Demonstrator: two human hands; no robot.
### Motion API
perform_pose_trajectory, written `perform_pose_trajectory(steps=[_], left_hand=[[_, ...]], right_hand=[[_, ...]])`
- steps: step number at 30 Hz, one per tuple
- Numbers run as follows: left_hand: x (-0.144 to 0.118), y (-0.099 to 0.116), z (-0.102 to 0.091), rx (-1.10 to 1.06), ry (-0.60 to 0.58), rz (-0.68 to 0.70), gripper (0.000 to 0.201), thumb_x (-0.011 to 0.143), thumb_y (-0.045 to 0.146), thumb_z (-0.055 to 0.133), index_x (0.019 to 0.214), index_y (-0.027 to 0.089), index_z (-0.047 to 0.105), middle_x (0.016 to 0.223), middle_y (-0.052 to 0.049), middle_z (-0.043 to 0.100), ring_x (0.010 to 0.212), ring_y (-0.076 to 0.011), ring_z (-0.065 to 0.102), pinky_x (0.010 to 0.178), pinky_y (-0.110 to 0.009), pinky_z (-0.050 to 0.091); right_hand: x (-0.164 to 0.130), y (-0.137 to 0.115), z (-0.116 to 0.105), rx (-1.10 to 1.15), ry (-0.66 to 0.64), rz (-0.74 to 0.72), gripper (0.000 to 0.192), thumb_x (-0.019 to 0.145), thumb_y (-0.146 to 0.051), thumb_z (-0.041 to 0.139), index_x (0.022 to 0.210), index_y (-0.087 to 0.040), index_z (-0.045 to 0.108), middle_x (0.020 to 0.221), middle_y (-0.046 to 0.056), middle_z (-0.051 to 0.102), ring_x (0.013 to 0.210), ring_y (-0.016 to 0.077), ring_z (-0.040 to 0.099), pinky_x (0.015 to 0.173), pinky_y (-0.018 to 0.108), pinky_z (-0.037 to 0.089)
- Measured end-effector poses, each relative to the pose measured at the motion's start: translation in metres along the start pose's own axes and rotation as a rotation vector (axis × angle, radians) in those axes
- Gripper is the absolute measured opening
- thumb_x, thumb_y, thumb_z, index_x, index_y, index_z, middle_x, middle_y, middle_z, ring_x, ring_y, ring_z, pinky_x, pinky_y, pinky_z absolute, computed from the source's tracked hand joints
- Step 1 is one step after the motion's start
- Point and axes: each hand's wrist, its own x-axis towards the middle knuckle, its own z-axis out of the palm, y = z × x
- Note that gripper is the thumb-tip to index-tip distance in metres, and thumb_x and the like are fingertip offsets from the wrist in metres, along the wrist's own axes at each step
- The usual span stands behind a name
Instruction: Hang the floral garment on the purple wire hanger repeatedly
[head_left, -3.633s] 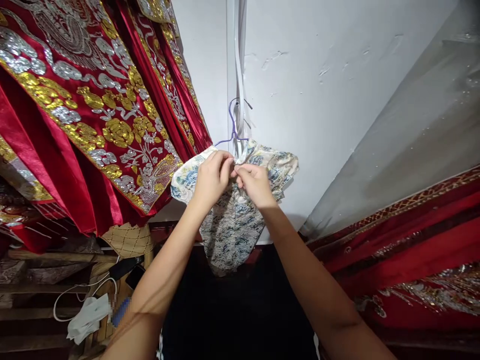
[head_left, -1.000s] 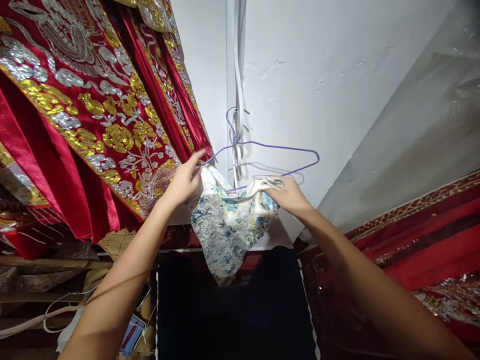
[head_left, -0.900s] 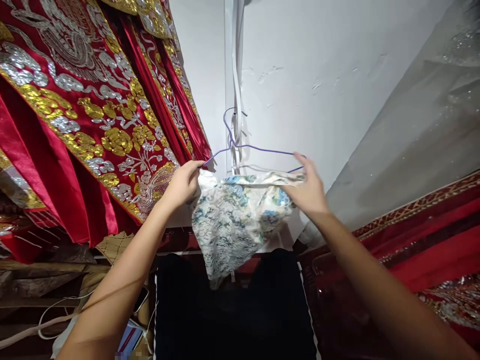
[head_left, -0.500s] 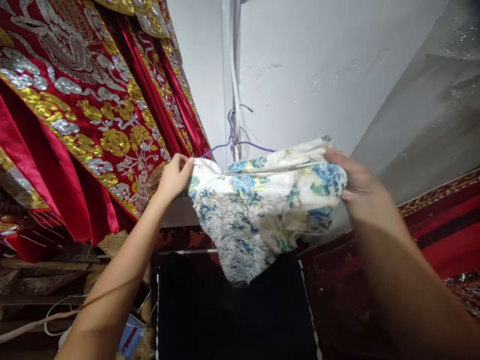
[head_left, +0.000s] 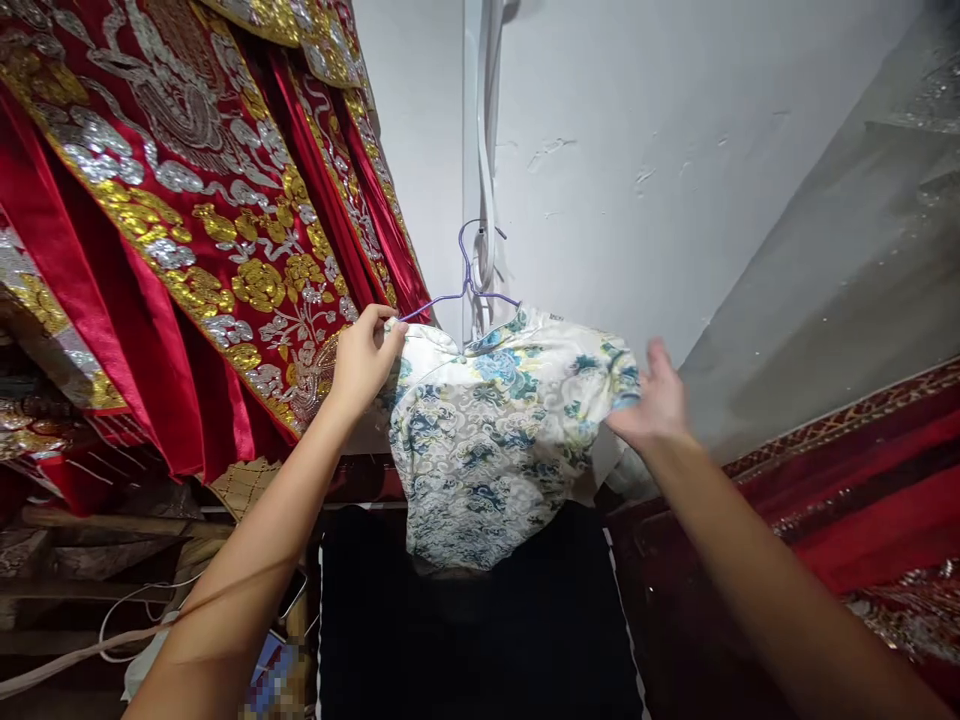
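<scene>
A short-sleeved blouse (head_left: 480,450), white with blue and green flowers, hangs on a thin purple hanger (head_left: 466,285). My left hand (head_left: 369,358) is closed in a pinch on the blouse's left shoulder, by the end of the hanger. At the opposite sleeve is my right hand (head_left: 652,400), its thumb raised and apart from the cloth. The sleeve's edge touches that hand and covers part of its fingers. The hanger's hook is up against a white pole (head_left: 484,130). The hanger's right arm runs inside the blouse, mostly out of sight.
Red cloth with gold and silver sequin embroidery (head_left: 259,285) hangs close on the left. Black cloth with white edging (head_left: 472,640) lies below the blouse. A white wall (head_left: 600,120) stands behind. Sheer sparkly fabric (head_left: 847,240) and red cloth (head_left: 885,510) are on the right.
The blouse's right shoulder has dropped onto the hanger, and its front now hangs flatter. My right hand has moved left and loosened from the bunched cloth. My left hand keeps its pinch.
</scene>
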Motion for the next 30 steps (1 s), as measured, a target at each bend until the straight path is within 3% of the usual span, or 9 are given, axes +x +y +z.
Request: perform_pose_trajectory(steps=[8, 11, 14, 16, 19, 22, 24, 26, 30], left_hand=[[0.023, 0.009, 0.012, 0.034, -0.002, -0.061, 0.033, 0.090, 0.053, 0.062, 0.096, 0.020, 0.066, 0.078, -0.004, 0.067, 0.068, -0.0194, 0.056, 0.063, -0.029, 0.037], [0.019, 0.003, 0.020, -0.054, -0.026, -0.079, 0.034, 0.092, 0.051, 0.060, 0.080, 0.019, 0.062, 0.070, -0.003, 0.062, 0.065, -0.0169, 0.052, 0.062, -0.028, 0.037], [-0.001, 0.002, 0.030, -0.314, -0.043, -0.078, 0.033, 0.095, 0.050, 0.056, 0.083, 0.019, 0.061, 0.071, -0.001, 0.058, 0.066, -0.0148, 0.052, 0.064, -0.027, 0.041], [-0.016, 0.010, 0.036, -0.479, -0.029, -0.081, 0.034, 0.095, 0.052, 0.057, 0.085, 0.019, 0.060, 0.073, -0.001, 0.057, 0.067, -0.0139, 0.052, 0.065, -0.026, 0.043], [-0.034, 0.041, 0.042, -0.695, -0.017, -0.141, 0.038, 0.091, 0.058, 0.061, 0.087, 0.020, 0.061, 0.070, 0.001, 0.054, 0.063, -0.0128, 0.051, 0.062, -0.025, 0.043], [-0.044, 0.080, 0.043, -1.034, -0.096, -0.269, 0.039, 0.091, 0.062, 0.059, 0.094, 0.022, 0.061, 0.065, 0.003, 0.049, 0.057, -0.0117, 0.050, 0.060, -0.025, 0.045], [-0.046, 0.096, 0.041, -1.237, -0.163, -0.328, 0.038, 0.091, 0.061, 0.060, 0.098, 0.023, 0.061, 0.068, 0.002, 0.052, 0.062, -0.0127, 0.057, 0.067, -0.027, 0.051], [-0.045, 0.094, 0.037, -1.320, -0.227, -0.330, 0.039, 0.086, 0.054, 0.071, 0.109, 0.024, 0.061, 0.086, -0.002, 0.065, 0.084, -0.0170, 0.067, 0.083, -0.032, 0.055], [-0.054, 0.046, 0.029, -1.193, -0.246, -0.371, 0.064, 0.073, 0.061, 0.079, 0.121, 0.022, 0.063, 0.124, -0.013, 0.070, 0.125, -0.0342, 0.061, 0.107, -0.052, 0.048]], right_hand=[[0.010, -0.081, -0.008, 0.041, -0.061, 0.035, 0.099, 0.090, -0.078, 0.003, 0.117, -0.014, 0.074, 0.128, 0.020, 0.066, 0.118, 0.0319, 0.062, 0.097, 0.055, 0.040], [-0.007, -0.098, -0.001, 0.122, -0.466, 0.045, 0.108, 0.074, -0.097, 0.017, 0.110, -0.014, 0.077, 0.118, 0.020, 0.070, 0.112, 0.0346, 0.065, 0.093, 0.053, 0.047], [-0.028, -0.091, 0.009, -0.006, -0.858, 0.015, 0.074, 0.077, -0.081, 0.057, 0.115, -0.021, 0.076, 0.121, 0.014, 0.072, 0.116, 0.0359, 0.064, 0.099, 0.050, 0.050], [-0.039, -0.073, 0.024, -0.221, -0.804, -0.066, 0.059, 0.083, -0.057, 0.068, 0.134, -0.028, 0.065, 0.137, 0.010, 0.064, 0.128, 0.0355, 0.058, 0.108, 0.051, 0.045], [-0.050, -0.039, 0.060, -0.445, -0.655, -0.329, 0.100, 0.078, -0.044, 0.076, 0.162, -0.025, 0.025, 0.165, 0.012, 0.031, 0.150, 0.0376, 0.031, 0.122, 0.055, 0.029], [-0.055, -0.017, 0.092, -0.547, -0.495, -0.582, 0.113, 0.079, -0.043, 0.072, 0.165, -0.019, 0.003, 0.170, 0.016, 0.008, 0.156, 0.0407, 0.011, 0.125, 0.062, 0.009], [-0.055, -0.015, 0.100, -0.547, -0.405, -0.664, 0.110, 0.078, -0.042, 0.069, 0.164, -0.017, 0.005, 0.165, 0.019, 0.021, 0.153, 0.0426, 0.018, 0.124, 0.063, 0.007], [-0.052, -0.021, 0.093, -0.538, -0.376, -0.646, 0.107, 0.072, -0.041, 0.072, 0.162, -0.019, 0.019, 0.151, 0.018, 0.042, 0.141, 0.0425, 0.037, 0.121, 0.060, 0.021], [-0.038, -0.030, 0.049, -0.621, -0.188, -0.433, 0.101, 0.063, -0.041, 0.077, 0.155, -0.026, 0.037, 0.129, 0.014, 0.053, 0.119, 0.0403, 0.050, 0.101, 0.058, 0.043]])
